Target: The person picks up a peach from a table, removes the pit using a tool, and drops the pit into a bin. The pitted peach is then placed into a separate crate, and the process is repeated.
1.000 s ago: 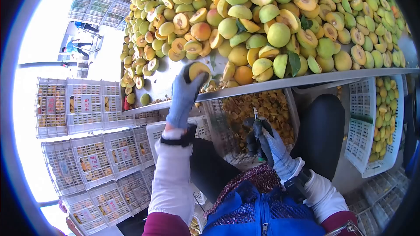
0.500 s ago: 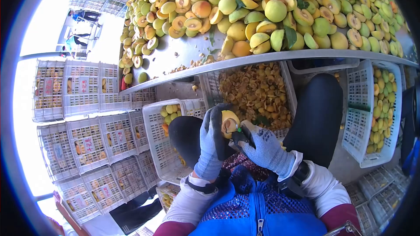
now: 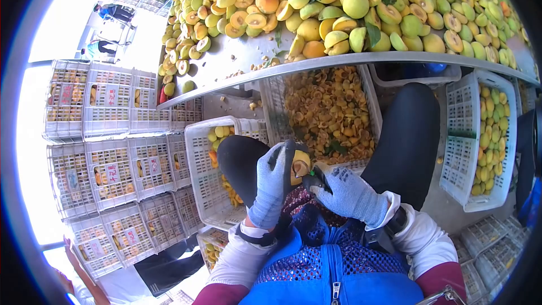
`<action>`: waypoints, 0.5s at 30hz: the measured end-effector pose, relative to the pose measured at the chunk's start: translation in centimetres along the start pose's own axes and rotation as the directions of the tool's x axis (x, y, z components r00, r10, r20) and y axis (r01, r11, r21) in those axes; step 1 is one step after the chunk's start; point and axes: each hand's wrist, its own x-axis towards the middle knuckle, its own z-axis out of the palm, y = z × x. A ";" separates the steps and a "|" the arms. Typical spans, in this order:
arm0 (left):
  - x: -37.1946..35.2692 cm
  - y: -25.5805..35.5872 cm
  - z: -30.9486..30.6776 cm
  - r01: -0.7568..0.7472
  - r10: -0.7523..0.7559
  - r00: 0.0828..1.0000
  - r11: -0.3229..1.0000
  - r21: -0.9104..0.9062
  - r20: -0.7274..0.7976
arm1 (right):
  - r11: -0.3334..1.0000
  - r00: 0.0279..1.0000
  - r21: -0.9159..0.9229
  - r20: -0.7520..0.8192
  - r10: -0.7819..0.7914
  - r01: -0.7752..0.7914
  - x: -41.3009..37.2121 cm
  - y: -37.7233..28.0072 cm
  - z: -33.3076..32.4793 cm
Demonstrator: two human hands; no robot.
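A halved yellow fruit (image 3: pixel 299 168) with its brown pit showing is in my gloved left hand (image 3: pixel 273 178), whose fingers wrap round its left side. My gloved right hand (image 3: pixel 345 190) is closed on a small tool with a green part (image 3: pixel 311 173), held against the fruit's right side. Most of the tool is hidden by the fingers. Both hands are above my lap, between my knees. Beyond them, below the table edge, stands a crate (image 3: pixel 273 108) of small cut fruit pieces (image 3: pixel 327 107).
A metal table (image 3: pixel 237 59) piled with halved fruit (image 3: pixel 339 8) spans the top. Fruit crates stand at the left (image 3: pixel 212 192) and right (image 3: pixel 460 166) of my knees. Stacked crates (image 3: pixel 107 161) fill the far left. A person's arm (image 3: pixel 84 271) shows at lower left; people stand farther off.
Both hands and the fruit are slightly lower in the view. My left hand has turned a little round the fruit. The table and crates have shifted slightly as the camera moved.
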 end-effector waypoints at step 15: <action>-1.9 -1.2 -1.0 -0.225 0.151 0.971 0.839 0.495 0.185 | 0.961 0.959 0.217 0.259 0.113 -0.172 -2.1 0.5 1.4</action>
